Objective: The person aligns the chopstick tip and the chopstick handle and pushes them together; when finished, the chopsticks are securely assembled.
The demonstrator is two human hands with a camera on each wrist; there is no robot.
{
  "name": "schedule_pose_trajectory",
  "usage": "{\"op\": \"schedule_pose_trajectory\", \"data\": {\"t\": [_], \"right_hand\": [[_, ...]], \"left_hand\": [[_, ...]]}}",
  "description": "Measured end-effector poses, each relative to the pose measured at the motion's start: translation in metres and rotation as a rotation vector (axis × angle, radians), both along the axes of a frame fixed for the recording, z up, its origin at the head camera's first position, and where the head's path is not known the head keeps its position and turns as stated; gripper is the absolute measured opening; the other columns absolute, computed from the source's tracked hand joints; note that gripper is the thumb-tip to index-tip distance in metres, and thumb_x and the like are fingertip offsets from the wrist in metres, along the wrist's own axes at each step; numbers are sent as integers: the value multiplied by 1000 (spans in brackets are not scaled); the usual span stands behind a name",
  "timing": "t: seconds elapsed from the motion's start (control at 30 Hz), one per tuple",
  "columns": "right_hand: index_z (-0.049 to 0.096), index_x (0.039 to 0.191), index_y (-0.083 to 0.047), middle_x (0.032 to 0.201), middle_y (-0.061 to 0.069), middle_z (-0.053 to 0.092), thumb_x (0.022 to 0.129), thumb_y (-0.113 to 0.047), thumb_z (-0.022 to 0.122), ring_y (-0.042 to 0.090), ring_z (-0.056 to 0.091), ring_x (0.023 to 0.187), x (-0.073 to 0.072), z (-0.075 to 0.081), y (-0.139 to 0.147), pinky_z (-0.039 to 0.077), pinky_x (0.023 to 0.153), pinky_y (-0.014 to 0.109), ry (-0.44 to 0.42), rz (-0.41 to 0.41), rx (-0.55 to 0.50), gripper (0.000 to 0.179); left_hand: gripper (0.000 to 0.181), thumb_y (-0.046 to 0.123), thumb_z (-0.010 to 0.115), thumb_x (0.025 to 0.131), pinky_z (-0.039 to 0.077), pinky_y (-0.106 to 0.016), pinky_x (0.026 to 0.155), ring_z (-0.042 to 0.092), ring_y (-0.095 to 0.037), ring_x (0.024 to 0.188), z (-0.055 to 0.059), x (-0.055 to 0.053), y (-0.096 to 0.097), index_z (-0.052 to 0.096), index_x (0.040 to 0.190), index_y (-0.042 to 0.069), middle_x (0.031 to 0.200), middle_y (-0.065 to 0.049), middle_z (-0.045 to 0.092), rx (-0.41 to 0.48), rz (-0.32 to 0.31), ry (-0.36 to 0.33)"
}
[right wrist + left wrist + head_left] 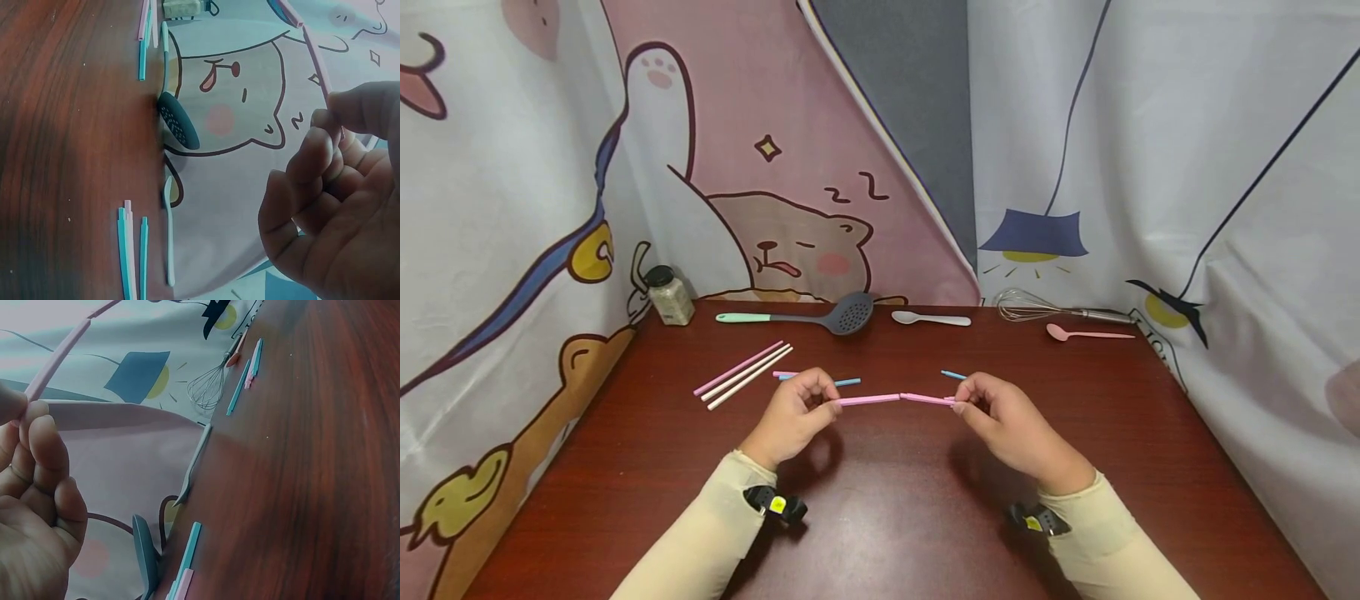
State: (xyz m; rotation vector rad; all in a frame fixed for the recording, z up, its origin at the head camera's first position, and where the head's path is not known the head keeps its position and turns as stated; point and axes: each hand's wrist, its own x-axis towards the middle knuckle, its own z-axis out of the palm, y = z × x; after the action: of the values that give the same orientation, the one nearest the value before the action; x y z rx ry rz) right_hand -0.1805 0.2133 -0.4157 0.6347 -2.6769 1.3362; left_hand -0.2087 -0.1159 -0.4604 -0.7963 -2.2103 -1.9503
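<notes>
Above the middle of the table, my left hand pinches a thin pink stick between thumb and fingertips. Facing it, my right hand pinches a second pink stick in the same way. The inner ends of the two sticks meet or nearly meet, and I cannot tell whether they are joined. Behind the left hand lie a blue stick and a pink one, partly hidden in the head view. Beyond the right hand, blue sticks and a pink stick lie on the table.
One pink stick and two white sticks lie at the left. Along the back are a lidded jar, a slotted skimmer, a white spoon, a whisk and a pink spoon. Printed cloth hangs behind the table.
</notes>
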Motion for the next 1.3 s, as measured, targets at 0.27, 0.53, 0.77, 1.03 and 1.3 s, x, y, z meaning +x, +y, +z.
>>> {"op": "schedule_pose_trajectory", "data": {"t": [0.27,0.53,0.77,1.03,1.3], "right_hand": [[64,91,-14,77,-5,56,96,-1,72,8,48,68,-1,-1,0,42,58,24,33,-8,-8,16],[65,90,-15,77,-7,56,95,0,73,6,48,67,-1,0,-1,42,58,24,64,-22,10,17],[65,90,-14,77,-7,57,95,0,73,6,47,66,-1,0,0,41,57,24,59,-24,23,18],[66,92,-12,79,-3,59,97,-1,71,8,48,71,-2,0,0,42,62,25,-32,-25,-24,13],[67,94,-9,81,0,60,97,-1,71,8,48,71,-1,2,2,41,60,25,-70,4,-98,10]], "left_hand": [[12,-7,71,90,50,-22,66,59,-7,72,1,0,-1,61,89,0,78,1,65,4,-7,-8],[12,-8,69,88,48,-21,67,57,-7,74,3,1,1,62,87,1,80,3,65,-7,17,2],[14,-10,68,86,48,-21,65,57,-7,73,4,2,3,60,86,1,81,1,65,0,34,1],[14,-10,69,87,49,-21,67,59,-7,75,3,3,4,60,85,2,84,-2,67,-17,24,11],[13,-9,70,90,49,-22,68,58,-7,75,3,2,2,62,88,1,81,0,67,6,-22,11]]}}
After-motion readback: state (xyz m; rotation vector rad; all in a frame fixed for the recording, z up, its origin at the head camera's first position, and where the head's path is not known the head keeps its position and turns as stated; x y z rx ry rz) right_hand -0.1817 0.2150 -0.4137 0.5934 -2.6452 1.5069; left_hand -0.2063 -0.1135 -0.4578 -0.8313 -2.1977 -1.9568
